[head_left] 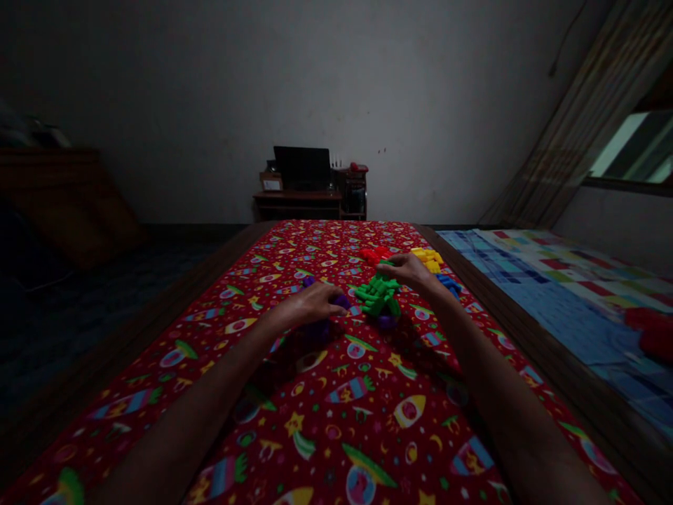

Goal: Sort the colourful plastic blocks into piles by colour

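My left hand [317, 301] is curled over a small group of purple building blocks [317, 330], and its thumb and fingers close on a purple block [341, 301]. Part of that group is hidden under the palm. Just above the pile of green building blocks [377, 294] is my right hand [410, 271], fingertips pinched on a green block at the top. A purple block [388, 322] lies at the near edge of the green pile. Beyond my right hand are red blocks [374, 254], yellow blocks [428, 259] and blue blocks [449, 283], partly covered by the hand and wrist.
The blocks lie on a long table with a red patterned cloth [362, 407]. A desk with a dark monitor [303, 167] stands by the far wall. To the right is a bed with a blue and patchwork cover [526, 301]. A wooden cabinet [57, 203] stands at left.
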Demonstrator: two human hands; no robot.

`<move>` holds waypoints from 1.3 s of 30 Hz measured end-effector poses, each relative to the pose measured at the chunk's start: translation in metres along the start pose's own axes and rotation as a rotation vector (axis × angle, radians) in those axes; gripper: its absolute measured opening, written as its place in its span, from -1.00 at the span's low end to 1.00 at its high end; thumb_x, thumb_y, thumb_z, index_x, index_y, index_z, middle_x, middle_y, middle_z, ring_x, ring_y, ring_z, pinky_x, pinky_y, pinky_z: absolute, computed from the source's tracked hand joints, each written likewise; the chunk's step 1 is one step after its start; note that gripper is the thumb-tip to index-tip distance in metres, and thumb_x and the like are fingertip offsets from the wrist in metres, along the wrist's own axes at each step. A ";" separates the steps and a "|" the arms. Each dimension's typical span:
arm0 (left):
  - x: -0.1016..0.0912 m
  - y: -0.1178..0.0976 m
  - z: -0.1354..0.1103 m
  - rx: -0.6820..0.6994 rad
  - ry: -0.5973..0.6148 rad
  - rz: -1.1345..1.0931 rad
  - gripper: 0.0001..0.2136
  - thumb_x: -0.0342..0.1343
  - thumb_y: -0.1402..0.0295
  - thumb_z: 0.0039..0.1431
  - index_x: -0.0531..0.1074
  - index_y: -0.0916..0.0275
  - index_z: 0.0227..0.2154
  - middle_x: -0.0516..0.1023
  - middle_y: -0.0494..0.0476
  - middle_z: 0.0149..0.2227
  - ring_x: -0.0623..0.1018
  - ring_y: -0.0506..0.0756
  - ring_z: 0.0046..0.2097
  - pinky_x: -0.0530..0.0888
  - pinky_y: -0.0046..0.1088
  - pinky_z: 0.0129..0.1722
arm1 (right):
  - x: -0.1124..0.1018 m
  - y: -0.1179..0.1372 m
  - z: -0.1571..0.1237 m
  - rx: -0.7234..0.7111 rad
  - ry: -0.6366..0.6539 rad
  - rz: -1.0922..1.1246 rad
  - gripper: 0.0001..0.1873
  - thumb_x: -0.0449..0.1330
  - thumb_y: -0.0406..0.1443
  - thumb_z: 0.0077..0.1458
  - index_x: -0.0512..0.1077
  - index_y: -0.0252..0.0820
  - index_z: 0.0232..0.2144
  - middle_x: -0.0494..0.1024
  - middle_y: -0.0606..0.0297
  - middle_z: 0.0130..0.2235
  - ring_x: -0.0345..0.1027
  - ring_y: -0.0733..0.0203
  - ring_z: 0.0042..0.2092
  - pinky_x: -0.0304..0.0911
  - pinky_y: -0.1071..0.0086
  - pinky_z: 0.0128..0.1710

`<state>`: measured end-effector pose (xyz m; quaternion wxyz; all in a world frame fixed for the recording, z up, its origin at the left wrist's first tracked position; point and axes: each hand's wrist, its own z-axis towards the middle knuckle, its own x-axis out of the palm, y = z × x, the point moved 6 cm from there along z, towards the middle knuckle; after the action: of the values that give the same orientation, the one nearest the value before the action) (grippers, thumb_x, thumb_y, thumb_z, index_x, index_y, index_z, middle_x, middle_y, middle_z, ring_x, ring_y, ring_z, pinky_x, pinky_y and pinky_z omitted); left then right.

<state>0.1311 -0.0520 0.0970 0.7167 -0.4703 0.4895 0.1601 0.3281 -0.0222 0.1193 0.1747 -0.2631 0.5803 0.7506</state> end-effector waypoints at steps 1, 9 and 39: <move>0.003 0.003 -0.001 -0.006 0.042 0.022 -0.84 0.20 0.23 -0.09 0.45 0.20 -0.59 0.46 -0.06 -0.58 0.41 0.01 -0.51 0.22 -0.53 -0.53 | 0.000 -0.009 0.002 0.031 0.037 -0.096 -0.53 0.20 0.04 -0.05 0.46 -0.30 -0.54 0.34 0.38 -0.59 0.16 0.36 -0.52 0.01 0.47 -0.53; 0.005 0.009 -0.001 -0.001 -0.049 0.176 -0.83 0.14 0.33 0.06 0.55 0.20 -0.29 0.60 0.11 -0.27 0.55 0.13 -0.23 0.38 -0.48 -0.28 | -0.003 -0.034 0.002 0.080 0.098 -0.559 -0.69 0.29 -0.24 -0.04 0.55 -0.25 -0.21 0.58 0.22 -0.24 0.40 0.24 -0.26 0.18 0.49 -0.33; 0.018 0.009 -0.072 0.263 -0.275 0.267 -0.80 -0.04 0.31 0.28 0.48 0.21 -0.22 0.46 0.21 -0.02 0.45 0.14 0.00 0.41 -0.28 0.02 | 0.090 0.060 -0.040 -0.376 0.126 -0.346 -0.67 -0.02 -0.24 0.29 0.51 -0.29 -0.19 0.57 0.15 -0.27 0.37 0.27 -0.30 0.15 0.45 -0.29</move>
<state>0.0932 -0.1112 0.0711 0.8043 -0.2775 0.4617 0.2510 0.2300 -0.0804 0.1046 0.2121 -0.4326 0.3869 0.7862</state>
